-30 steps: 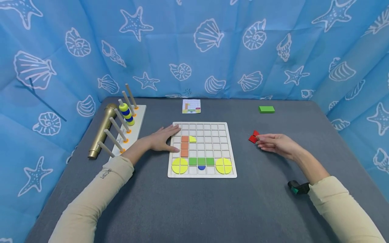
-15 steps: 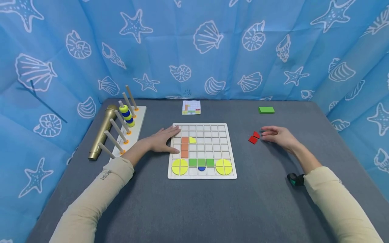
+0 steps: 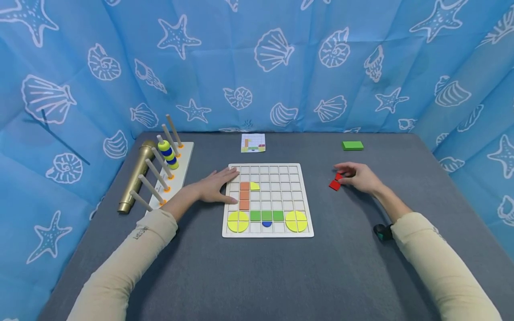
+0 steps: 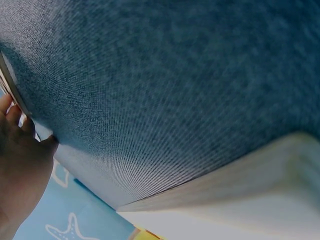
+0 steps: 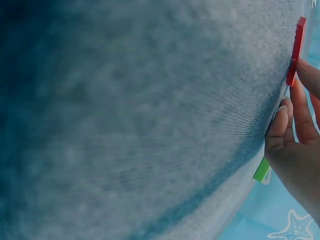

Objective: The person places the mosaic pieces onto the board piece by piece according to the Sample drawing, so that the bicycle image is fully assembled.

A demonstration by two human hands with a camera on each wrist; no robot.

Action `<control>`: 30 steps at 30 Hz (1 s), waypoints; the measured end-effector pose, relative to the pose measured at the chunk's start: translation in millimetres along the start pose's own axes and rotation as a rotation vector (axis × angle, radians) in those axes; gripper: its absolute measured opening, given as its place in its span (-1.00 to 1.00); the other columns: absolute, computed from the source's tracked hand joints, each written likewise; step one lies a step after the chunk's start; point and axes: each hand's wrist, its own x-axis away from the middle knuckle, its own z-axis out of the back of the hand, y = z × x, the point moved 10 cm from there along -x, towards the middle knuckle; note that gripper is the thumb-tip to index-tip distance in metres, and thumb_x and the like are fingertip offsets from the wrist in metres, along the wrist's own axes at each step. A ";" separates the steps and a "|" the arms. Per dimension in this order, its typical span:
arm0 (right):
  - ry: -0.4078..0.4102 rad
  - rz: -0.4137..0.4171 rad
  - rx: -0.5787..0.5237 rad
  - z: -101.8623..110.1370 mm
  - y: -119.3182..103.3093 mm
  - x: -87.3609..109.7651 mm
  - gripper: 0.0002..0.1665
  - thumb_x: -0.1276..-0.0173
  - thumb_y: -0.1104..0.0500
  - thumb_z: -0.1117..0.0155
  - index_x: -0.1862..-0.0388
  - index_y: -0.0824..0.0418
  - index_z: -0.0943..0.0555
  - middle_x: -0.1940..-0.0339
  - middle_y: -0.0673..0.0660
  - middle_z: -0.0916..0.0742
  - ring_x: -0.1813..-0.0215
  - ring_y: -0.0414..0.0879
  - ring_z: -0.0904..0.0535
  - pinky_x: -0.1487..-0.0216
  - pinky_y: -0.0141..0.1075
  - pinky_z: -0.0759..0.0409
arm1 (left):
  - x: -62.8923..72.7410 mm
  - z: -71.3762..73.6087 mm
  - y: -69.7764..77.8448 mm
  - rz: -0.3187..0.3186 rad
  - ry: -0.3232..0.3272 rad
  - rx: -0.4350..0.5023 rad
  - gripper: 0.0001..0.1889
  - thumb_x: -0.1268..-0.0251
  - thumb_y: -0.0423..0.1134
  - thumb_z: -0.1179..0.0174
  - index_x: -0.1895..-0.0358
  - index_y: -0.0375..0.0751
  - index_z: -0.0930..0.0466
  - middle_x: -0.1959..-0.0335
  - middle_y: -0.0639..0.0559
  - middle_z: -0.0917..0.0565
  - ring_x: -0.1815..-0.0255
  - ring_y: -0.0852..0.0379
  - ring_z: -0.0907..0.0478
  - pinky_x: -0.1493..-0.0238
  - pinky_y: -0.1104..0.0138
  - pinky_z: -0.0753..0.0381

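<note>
My left hand (image 3: 215,186) rests with spread fingers on the left edge of a white grid board (image 3: 307,230). On the board lie orange squares (image 3: 244,195), green squares (image 3: 267,216), two yellow circles made of quarter pieces, a single yellow quarter piece (image 3: 254,186) and a blue half-round piece (image 3: 267,224). My right hand (image 3: 359,177) is over two small red pieces, a nearer one (image 3: 334,185) and a farther one (image 3: 338,176) partly covered by it. In the right wrist view, a digit touches a red piece (image 5: 297,47); no firm pinch shows.
A small printed pattern card (image 3: 253,142) lies behind the board. At the back right is a green block (image 3: 352,146). On the left stand a white peg base (image 3: 182,165) with yellow and blue rings (image 3: 167,152) and a gold cylinder (image 3: 138,176). Blue curtains enclose the table (image 3: 257,276).
My right hand first drew back to the right from the red pieces, leaving them lying apart, then came in over them again. My left hand has stayed on the board's edge.
</note>
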 end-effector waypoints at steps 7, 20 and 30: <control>0.008 0.009 0.002 1.2 0.4 -0.7 -0.48 -0.29 0.39 -0.26 -0.24 0.40 -0.46 0.08 0.34 -0.58 0.11 0.11 -0.47 0.13 -0.24 -0.46 | -0.4 -0.2 0.3 0.003 0.000 0.005 0.04 -0.16 0.32 -0.18 -0.54 -0.11 0.14 -0.55 -0.06 0.14 -0.52 -0.01 0.30 -0.43 -0.02 0.27; 0.021 -0.026 -0.166 7.6 -6.2 5.1 -0.51 -0.38 0.23 -0.24 -0.22 0.42 -0.43 0.10 0.34 -0.66 0.23 -0.12 -0.64 0.19 -0.29 -0.64 | -0.6 0.6 -0.3 -0.006 -0.001 0.006 0.04 -0.15 0.33 -0.16 -0.54 -0.12 0.14 -0.55 -0.06 0.14 -0.52 -0.02 0.30 -0.43 -0.03 0.27; -0.169 0.011 -0.190 -30.9 -38.8 10.0 -0.60 -0.41 0.25 -0.19 -0.14 0.46 -0.52 0.01 0.36 -0.64 0.12 0.03 -0.61 0.13 -0.19 -0.63 | -1.2 -0.2 -0.6 -0.010 0.003 0.005 0.04 -0.15 0.32 -0.17 -0.54 -0.11 0.14 -0.55 -0.06 0.14 -0.52 -0.02 0.31 -0.42 -0.05 0.28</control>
